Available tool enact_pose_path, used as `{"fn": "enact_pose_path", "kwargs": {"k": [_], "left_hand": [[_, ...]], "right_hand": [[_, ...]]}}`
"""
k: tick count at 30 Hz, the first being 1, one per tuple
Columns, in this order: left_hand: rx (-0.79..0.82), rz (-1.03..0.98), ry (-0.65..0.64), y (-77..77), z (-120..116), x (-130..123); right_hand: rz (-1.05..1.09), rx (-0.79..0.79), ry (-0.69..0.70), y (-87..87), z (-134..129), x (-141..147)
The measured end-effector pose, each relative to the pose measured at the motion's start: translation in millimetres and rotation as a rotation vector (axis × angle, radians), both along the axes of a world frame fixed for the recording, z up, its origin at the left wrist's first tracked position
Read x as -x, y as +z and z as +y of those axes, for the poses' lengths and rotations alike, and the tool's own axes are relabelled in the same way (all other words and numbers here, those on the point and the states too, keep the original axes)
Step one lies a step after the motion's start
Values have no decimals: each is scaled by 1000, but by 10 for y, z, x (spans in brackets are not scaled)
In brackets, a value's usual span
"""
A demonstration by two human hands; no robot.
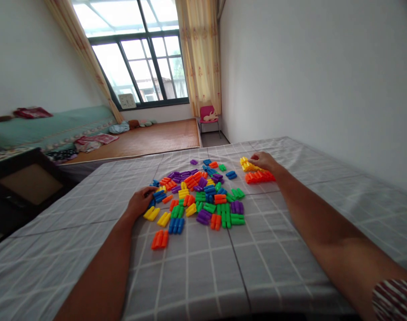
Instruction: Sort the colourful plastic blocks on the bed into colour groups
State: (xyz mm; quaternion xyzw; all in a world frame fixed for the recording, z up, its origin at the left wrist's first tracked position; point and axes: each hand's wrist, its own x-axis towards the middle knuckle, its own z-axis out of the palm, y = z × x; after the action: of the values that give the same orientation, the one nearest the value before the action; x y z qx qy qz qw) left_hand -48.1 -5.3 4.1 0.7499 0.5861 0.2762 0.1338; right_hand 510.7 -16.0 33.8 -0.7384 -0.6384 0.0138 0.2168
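A loose pile of plastic pieces shaped like joined tubes, in purple [203, 217], green [226, 215], blue [176, 225], orange [159, 240] and yellow [151, 213], lies on the checked cloth. At the pile's left edge is my left hand [141, 203], its fingers curled together beside blue pieces [159, 196]; what they grip, if anything, is hidden. To the right, my right hand [264, 161] pinches at a row of yellow pieces [246, 164], its fingertips closed on one of them. A row of orange pieces [259, 177] lies just in front, nearer me.
The grey checked cloth [203, 276] covers the surface under the pieces. A white wall [317, 80] rises along the right. Beyond stand a low bed with a brown mat [156, 138], a pink chair [207, 113] and a window. A dark cabinet [26, 187] is at the left.
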Motion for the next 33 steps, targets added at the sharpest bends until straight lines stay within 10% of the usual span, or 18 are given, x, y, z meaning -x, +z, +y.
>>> {"fn": "enact_pose_path", "kwargs": {"k": [12, 18, 25, 33], "left_hand": [[-55, 47, -14, 33, -95, -116], [-76, -60, -143, 31, -160, -240], [-116, -17, -117, 37, -158, -248], [-97, -48, 83, 72, -111, -101]], "right_hand": [[42, -109, 64, 100, -35, 144], [99, -143, 513, 408, -328, 1153], [-99, -20, 943, 344, -275, 2371], [-394, 226, 1342, 341, 9, 2854]]}}
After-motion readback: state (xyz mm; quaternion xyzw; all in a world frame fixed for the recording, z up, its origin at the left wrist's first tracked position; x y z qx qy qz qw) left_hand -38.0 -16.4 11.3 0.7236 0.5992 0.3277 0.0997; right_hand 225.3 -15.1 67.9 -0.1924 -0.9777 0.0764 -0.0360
